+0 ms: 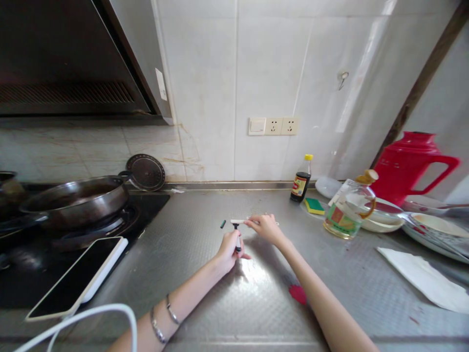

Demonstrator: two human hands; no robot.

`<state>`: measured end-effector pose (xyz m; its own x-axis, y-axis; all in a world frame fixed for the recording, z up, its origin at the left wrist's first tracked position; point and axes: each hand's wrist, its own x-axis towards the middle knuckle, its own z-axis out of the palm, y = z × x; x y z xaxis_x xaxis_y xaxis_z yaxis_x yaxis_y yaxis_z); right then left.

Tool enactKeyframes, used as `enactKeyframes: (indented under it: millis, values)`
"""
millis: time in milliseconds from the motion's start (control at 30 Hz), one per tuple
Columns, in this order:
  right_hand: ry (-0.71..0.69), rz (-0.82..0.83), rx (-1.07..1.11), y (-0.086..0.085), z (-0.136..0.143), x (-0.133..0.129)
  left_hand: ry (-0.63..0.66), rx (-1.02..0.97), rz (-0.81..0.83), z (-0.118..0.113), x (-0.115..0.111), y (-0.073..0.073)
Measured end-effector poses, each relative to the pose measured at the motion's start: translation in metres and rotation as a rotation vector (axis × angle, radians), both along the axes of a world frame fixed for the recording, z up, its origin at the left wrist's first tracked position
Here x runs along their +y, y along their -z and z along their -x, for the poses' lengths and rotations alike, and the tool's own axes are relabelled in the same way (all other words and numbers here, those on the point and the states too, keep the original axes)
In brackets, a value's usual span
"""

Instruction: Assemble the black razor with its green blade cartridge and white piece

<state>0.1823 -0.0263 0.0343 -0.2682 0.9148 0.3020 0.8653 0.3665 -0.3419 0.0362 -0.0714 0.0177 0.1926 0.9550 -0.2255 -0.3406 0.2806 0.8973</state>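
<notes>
In the middle of the counter, my left hand (230,249) is closed around the handle of a black-and-white razor (238,239), its T-shaped head pointing away from me. My right hand (264,227) pinches a slim white stick that looks like a toothbrush (238,221). Its white end lies right at the razor's head, and whether the two touch is hard to tell. The other tip shows just past my right fingers. Left of the razor's head lies a small dark green piece (223,224), apart from both hands.
To the left are a phone (78,278) with a white cable and a pan (80,198) on the stove. At right stand a sauce bottle (302,180), a sponge (314,206), a glass jug (346,212), several dishes, a red thermos (401,168) and white paper (425,278).
</notes>
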Motion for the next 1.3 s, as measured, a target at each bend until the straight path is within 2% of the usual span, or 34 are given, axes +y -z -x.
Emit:
enactKeyframes:
  millis: [100, 200, 333, 700, 833, 933, 1133, 1300]
  values:
    - [0.024, -0.028, 0.002, 0.000, -0.002, 0.001, 0.000, 0.012, 0.000, 0.000, 0.000, 0.000]
    - [-0.011, 0.005, 0.033, 0.001, -0.005, 0.002, 0.004, 0.011, -0.013, 0.001, 0.000, -0.001]
    - [0.027, 0.014, 0.039, 0.002, -0.008, 0.004, 0.003, 0.010, -0.015, 0.001, 0.001, -0.001]
    - [-0.004, 0.077, 0.043, 0.001, -0.011, 0.006, 0.007, 0.047, -0.032, 0.001, 0.005, 0.002]
    - [0.088, 0.030, 0.044, 0.002, -0.014, 0.007, 0.018, 0.061, -0.057, 0.002, 0.004, 0.000]
    - [0.105, 0.017, 0.106, 0.004, -0.017, 0.008, 0.031, 0.067, -0.090, 0.002, 0.005, 0.000]
    - [0.005, -0.012, 0.256, 0.010, -0.019, 0.016, 0.054, 0.186, -0.215, 0.004, 0.012, 0.006]
    - [-0.014, 0.132, 0.367, 0.012, -0.017, 0.019, 0.058, 0.198, -0.267, 0.011, 0.016, 0.003]
